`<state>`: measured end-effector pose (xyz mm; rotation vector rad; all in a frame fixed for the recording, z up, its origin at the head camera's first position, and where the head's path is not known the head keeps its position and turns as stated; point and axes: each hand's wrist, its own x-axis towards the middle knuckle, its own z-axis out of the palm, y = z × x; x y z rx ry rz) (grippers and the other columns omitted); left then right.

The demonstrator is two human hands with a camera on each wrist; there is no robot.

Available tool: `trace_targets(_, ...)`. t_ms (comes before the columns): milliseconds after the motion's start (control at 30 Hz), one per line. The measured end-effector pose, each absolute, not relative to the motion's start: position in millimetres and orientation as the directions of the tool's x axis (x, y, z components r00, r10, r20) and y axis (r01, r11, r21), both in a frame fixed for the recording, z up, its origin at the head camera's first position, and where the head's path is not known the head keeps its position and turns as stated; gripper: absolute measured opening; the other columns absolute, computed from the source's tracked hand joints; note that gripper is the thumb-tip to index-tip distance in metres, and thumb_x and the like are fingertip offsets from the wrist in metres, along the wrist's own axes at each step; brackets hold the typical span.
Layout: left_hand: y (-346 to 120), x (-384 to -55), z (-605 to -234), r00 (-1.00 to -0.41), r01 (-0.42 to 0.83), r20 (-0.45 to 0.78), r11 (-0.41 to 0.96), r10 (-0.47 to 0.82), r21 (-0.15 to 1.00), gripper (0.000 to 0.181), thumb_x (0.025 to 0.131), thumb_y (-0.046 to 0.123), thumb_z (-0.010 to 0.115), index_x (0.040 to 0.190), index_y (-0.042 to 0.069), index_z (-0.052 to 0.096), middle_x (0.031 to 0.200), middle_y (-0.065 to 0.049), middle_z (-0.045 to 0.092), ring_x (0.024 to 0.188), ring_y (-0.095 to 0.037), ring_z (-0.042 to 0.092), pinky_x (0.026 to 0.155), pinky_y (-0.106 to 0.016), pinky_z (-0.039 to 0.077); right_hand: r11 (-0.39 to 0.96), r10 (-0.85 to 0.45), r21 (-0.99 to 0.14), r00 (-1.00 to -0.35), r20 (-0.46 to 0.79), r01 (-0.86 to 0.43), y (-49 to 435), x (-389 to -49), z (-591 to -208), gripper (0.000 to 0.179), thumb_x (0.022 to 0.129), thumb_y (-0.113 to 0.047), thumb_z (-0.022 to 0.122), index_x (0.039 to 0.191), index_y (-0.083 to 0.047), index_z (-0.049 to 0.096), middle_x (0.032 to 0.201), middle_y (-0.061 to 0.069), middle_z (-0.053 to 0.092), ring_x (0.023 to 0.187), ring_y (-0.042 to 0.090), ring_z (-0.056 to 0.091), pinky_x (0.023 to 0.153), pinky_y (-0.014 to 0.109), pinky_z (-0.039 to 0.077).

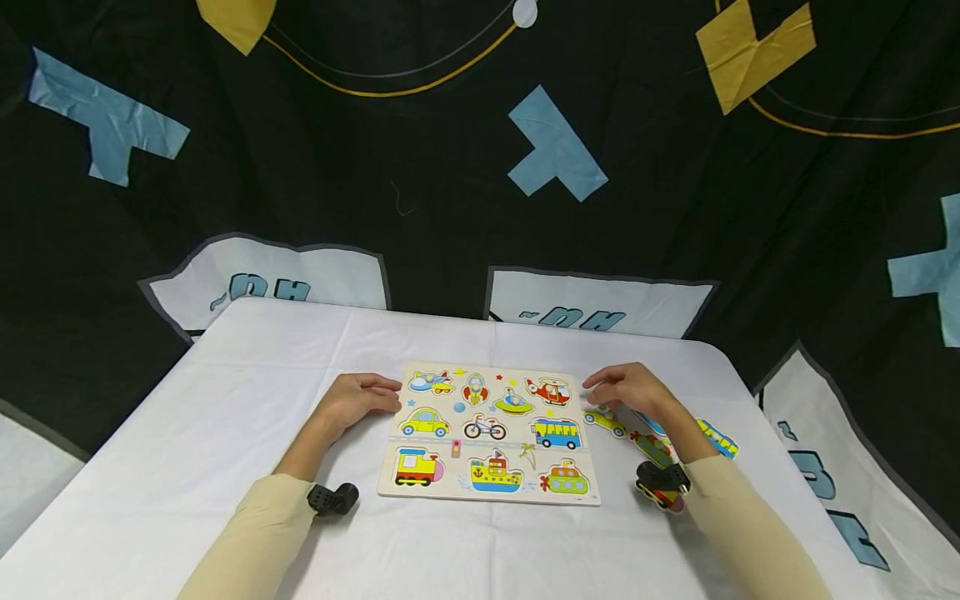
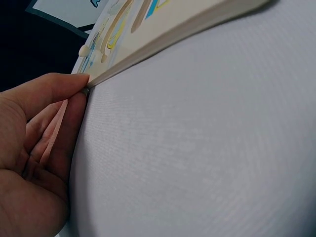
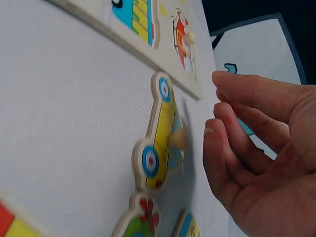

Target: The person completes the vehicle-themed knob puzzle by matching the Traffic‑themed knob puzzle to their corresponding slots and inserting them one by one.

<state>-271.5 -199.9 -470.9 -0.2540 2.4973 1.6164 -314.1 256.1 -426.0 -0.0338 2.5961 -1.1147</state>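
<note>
A wooden peg puzzle board (image 1: 465,408) printed with vehicles lies flat on the table. The helicopter piece (image 3: 182,42) sits in it, its knob standing up. At the board's left edge, the thumb and a finger of my left hand (image 1: 358,404) pinch the rim; the left wrist view shows the fingertips at the edge. My right hand (image 1: 633,387) hovers past the board's right edge, fingers loosely bent, holding nothing. Closest to it is a loose yellow car piece (image 3: 160,136) with a round knob. A green submarine piece (image 1: 654,450) lies beside the car.
More loose pieces lie to the right: a bus (image 1: 717,437) and a train (image 1: 666,500), partly covered by the right wrist camera (image 1: 662,477). The white-covered table (image 1: 337,550) ends at a dark curtain (image 1: 435,167) with taped shapes.
</note>
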Motion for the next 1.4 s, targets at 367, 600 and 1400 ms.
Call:
trace_targets(367, -200, -271, -468, -0.97, -0.237, -0.235, 0.403, -0.055, 0.884, 0.043, 0.079, 0.018, 0.083, 0.12, 0.01, 0.074, 0.096, -0.003, 0.08, 0.087, -0.012, 0.071, 0.081, -0.026, 0.049, 0.712, -0.159, -0.697, -0.946, -0.284, 0.09, 280, -301, -427, 0.036, 0.087, -0.03, 0.076, 0.12, -0.013, 0.074, 0.106, 0.003, 0.075, 0.094, 0.023, 0.064, 0.088, 0.039, 0.05)
trace_targets(600, -201, -270, -467, -0.971, -0.235, -0.233, 0.406, -0.055, 0.883, 0.044, 0.079, 0.019, 0.083, 0.121, 0.01, 0.074, 0.096, -0.002, 0.08, 0.088, -0.012, 0.07, 0.082, -0.026, 0.049, 0.675, -0.137, -0.724, -0.942, -0.307, 0.138, 284, -294, -432, 0.036, 0.085, -0.025, 0.079, 0.118, -0.011, 0.074, 0.107, 0.004, 0.075, 0.09, 0.021, 0.065, 0.081, 0.033, 0.049)
trace_targets(1400, -200, -271, -469, -0.973, -0.227, -0.226, 0.409, -0.05, 0.884, 0.044, 0.079, 0.018, 0.083, 0.121, 0.009, 0.074, 0.095, -0.002, 0.08, 0.087, -0.011, 0.071, 0.081, -0.026, 0.048, 0.664, -0.113, -0.736, -0.956, -0.272, 0.131, 288, -289, -447, 0.034, 0.081, -0.024, 0.084, 0.11, -0.01, 0.076, 0.092, 0.001, 0.074, 0.084, 0.019, 0.061, 0.074, 0.031, 0.045)
